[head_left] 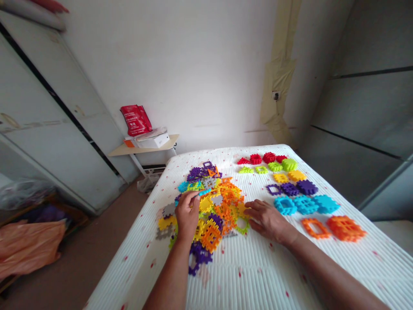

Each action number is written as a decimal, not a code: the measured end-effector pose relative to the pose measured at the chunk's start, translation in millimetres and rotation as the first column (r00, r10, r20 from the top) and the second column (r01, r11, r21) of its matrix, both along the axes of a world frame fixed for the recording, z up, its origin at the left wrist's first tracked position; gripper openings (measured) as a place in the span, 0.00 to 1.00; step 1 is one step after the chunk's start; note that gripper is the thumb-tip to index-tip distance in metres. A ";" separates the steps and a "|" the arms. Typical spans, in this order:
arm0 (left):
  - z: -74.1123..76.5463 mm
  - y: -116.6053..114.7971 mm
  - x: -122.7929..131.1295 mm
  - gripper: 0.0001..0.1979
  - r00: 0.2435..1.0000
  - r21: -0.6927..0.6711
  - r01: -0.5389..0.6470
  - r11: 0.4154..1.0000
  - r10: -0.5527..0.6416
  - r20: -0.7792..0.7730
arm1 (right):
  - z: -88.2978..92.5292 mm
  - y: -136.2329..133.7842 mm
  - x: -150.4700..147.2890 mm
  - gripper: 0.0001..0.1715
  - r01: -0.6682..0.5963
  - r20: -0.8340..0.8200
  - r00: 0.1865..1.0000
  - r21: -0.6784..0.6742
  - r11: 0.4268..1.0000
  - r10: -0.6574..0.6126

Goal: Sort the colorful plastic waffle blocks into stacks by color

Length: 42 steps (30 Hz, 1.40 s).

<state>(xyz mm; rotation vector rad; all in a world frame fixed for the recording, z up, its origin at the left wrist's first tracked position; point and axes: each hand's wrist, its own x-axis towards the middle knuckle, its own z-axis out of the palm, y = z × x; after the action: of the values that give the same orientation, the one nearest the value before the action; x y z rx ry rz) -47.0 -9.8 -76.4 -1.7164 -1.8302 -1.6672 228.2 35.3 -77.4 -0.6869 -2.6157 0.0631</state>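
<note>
My left hand (pixel 189 214) is over the left side of a mixed pile of plastic interlocking tiles (pixel 214 200), its thumb and fingers closed on a light-blue tile (pixel 204 192) seen nearly edge-on. At the pile's right edge is my right hand (pixel 267 218), fingers bent and somewhat apart beside a yellow tile (pixel 241 209). Its fingertips seem to touch that tile; a grip cannot be made out. A green ring-shaped tile (pixel 241 225) lies just below those fingers. Orange, yellow, purple, green and grey tiles overlap in the pile.
Right of the pile, tiles lie grouped by colour: red (pixel 269 157), green (pixel 289 164), yellow (pixel 297 175), purple (pixel 306 187), light blue (pixel 325 204) and orange (pixel 346 228). All rest on a white ribbed bed cover (pixel 258 275). A small table (pixel 145 150) stands by the wall.
</note>
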 end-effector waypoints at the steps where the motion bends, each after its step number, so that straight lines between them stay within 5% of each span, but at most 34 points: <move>1: 1.0 -1.3 3.6 0.08 0.999 0.004 0.033 0.999 -0.033 0.001 | -0.4 0.3 -0.1 0.13 0.000 -0.009 1.000 -0.007 1.000 0.000; 9: 9.9 -14.6 36.3 0.04 0.961 -0.004 0.203 0.979 -0.200 -0.189 | -1.4 -5.7 -3.7 0.20 0.021 -0.224 0.973 -0.162 0.987 -0.057; 16: 8.1 -22.5 60.0 0.05 0.877 0.021 0.320 0.947 -0.288 -0.384 | -4.4 -17.4 -15.3 0.37 -0.071 -0.410 0.904 -0.426 0.902 -0.122; 22: 3.3 -24.8 65.9 0.08 0.842 0.019 0.403 0.915 -0.363 -0.399 | -4.4 -15.0 -16.2 0.33 -0.124 -0.499 0.849 -0.503 0.855 -0.170; 25: 3.2 -26.0 66.5 0.09 0.867 0.011 0.431 0.902 -0.410 -0.285 | -0.2 -11.9 -12.8 0.31 -0.108 -0.518 0.838 -0.462 0.880 -0.169; 28: 1.2 -26.3 67.2 0.11 0.906 -0.050 0.420 0.906 -0.417 0.071 | 5.8 -10.2 -8.7 0.29 -0.114 -0.531 0.841 -0.360 0.926 -0.103; 31: -0.1 -25.3 68.8 0.18 0.804 -0.148 0.463 0.874 -0.344 0.485 | 9.6 -9.7 -6.0 0.28 -0.157 -0.519 0.855 -0.260 0.953 -0.001; 33: 1.2 -24.6 70.2 0.22 0.710 -0.188 0.533 0.825 -0.315 0.630 | 10.2 -9.8 -5.4 0.29 -0.182 -0.481 0.875 -0.221 0.958 0.055; 37: 5.7 -23.9 73.1 0.21 0.641 -0.216 0.595 0.774 -0.295 0.708 | 9.8 -10.5 -5.7 0.30 -0.186 -0.391 0.916 -0.198 0.962 0.097; 42: 7.3 -22.4 77.6 0.22 0.644 -0.226 0.556 0.800 -0.243 0.725 | 12.7 -17.7 -11.7 0.33 -0.014 -0.292 0.956 -0.130 0.991 -0.025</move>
<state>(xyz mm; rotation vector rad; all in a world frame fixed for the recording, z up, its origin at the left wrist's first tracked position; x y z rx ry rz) 30.5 -32.2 -69.0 -1.9911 -2.3963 -2.4854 216.5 17.6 -64.7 -0.6725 -2.3383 0.3141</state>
